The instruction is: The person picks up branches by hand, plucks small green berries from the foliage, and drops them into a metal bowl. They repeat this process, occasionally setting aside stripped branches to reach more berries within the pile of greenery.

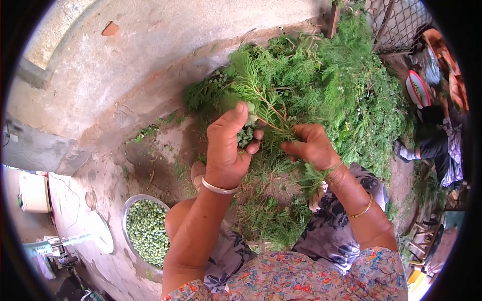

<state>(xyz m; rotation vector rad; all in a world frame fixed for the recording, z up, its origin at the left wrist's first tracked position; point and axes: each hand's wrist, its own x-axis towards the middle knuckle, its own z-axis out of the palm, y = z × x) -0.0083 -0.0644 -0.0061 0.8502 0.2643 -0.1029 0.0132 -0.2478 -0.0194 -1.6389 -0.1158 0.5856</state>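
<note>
My right hand (312,145) pinches the stem end of a leafy evergreen sprig (268,108), whose flat, feathery tip points up and to the left. My left hand (230,138) is beside the sprig with its thumb raised and its fingers curled around several small green seed cones (244,135). A bit of green foliage (312,178) hangs below my right hand, near the wrist. Behind both hands lies a large pile of cut evergreen branches (346,85). To the left of my legs, a metal basin (125,206) holds many small green cones.
A concrete wall (150,55) runs along the back left. On the left stands a fan (100,233). At right, another person's leg (427,149) is near the pile, with a red-rimmed bowl (418,89) beyond it. Loose clippings (273,215) litter the ground between my feet.
</note>
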